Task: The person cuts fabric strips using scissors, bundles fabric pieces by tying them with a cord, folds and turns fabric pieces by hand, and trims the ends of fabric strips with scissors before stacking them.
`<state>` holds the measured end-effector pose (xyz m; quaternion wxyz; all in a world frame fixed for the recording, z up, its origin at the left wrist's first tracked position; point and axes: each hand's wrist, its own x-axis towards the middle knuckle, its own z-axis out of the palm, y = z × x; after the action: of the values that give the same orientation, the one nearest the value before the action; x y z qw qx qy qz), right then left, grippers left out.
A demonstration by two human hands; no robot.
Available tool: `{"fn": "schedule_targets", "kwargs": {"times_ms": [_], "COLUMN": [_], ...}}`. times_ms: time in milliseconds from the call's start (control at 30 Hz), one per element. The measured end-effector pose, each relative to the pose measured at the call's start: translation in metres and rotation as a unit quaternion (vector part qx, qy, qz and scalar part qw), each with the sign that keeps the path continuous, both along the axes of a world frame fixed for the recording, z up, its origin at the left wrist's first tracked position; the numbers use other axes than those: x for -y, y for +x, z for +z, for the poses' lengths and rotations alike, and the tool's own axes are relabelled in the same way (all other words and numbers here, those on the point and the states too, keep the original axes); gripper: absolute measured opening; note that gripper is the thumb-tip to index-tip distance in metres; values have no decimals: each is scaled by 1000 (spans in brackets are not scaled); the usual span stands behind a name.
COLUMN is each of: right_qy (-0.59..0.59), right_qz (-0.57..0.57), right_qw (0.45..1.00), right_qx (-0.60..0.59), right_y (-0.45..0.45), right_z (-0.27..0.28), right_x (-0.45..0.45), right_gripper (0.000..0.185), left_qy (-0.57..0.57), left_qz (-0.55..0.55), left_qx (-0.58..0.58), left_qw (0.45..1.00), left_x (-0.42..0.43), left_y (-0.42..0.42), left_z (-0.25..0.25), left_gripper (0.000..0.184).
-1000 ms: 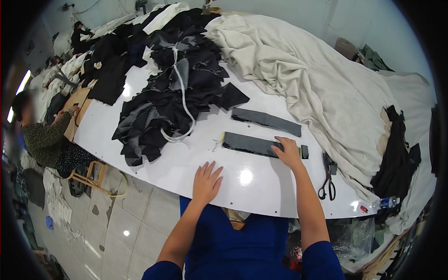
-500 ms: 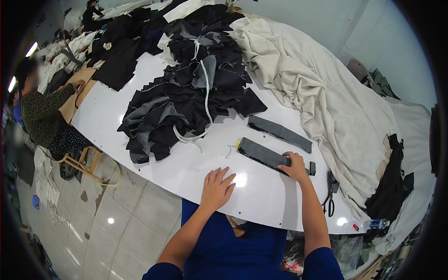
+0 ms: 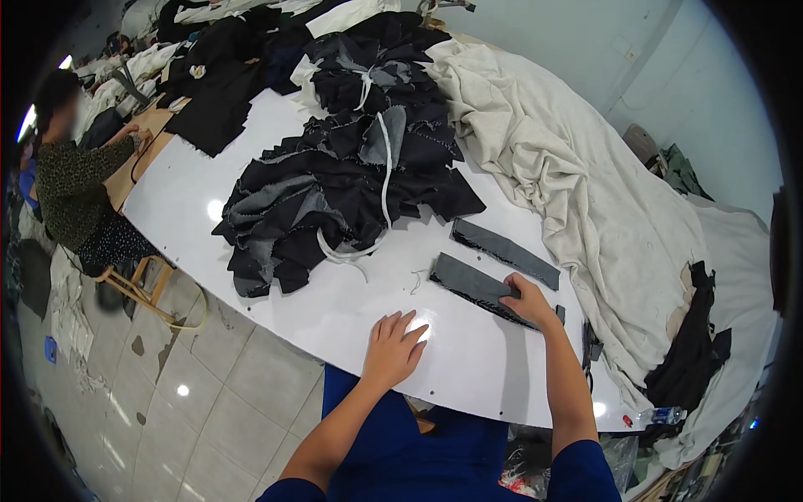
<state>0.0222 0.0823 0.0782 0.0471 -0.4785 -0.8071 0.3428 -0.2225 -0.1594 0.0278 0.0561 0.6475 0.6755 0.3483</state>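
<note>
My right hand curls its thumb and fingers over the right part of a dark grey stack of fabric strips with frayed dark edges. A second, similar stack of strips lies just behind it, apart from the hand. My left hand rests on the white table near its front edge, fingers stretched out and holding nothing. A loose thread lies beside the left end of the nearer stack. By my right wrist is a small dark block, partly hidden.
Dark cut pieces with a white tie are heaped at the centre back. Cream cloth drapes along the right. Scissors and a plastic bottle lie at right. A seated person works at left.
The view has shifted slightly. A yellow bit at the left end of the nearer stack no longer shows. My right hand stays on that stack, and my left hand remains flat on the table.
</note>
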Motion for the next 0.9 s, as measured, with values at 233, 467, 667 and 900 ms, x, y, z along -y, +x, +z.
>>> {"fn": "schedule_targets", "kwargs": {"times_ms": [233, 467, 667, 900], "right_qy": [65, 325, 240, 331], "right_qz": [-2, -34, -155, -153], "right_qw": [998, 936, 955, 930], "right_qx": [-24, 133, 82, -56], "right_y": [-16, -23, -39, 6], "right_z": [68, -28, -61, -13], "right_x": [-69, -44, -9, 65], "right_gripper": [45, 71, 78, 47], "left_qy": [-9, -14, 1, 25], "left_qz": [-3, 0, -4, 11], "left_qx": [-4, -7, -9, 244], "left_qw": [1000, 1000, 1000, 969], "left_x": [-1, -1, -3, -11], "left_y": [1, 1, 3, -24], "left_z": [0, 1, -1, 3], "left_gripper": [29, 31, 28, 25]}}
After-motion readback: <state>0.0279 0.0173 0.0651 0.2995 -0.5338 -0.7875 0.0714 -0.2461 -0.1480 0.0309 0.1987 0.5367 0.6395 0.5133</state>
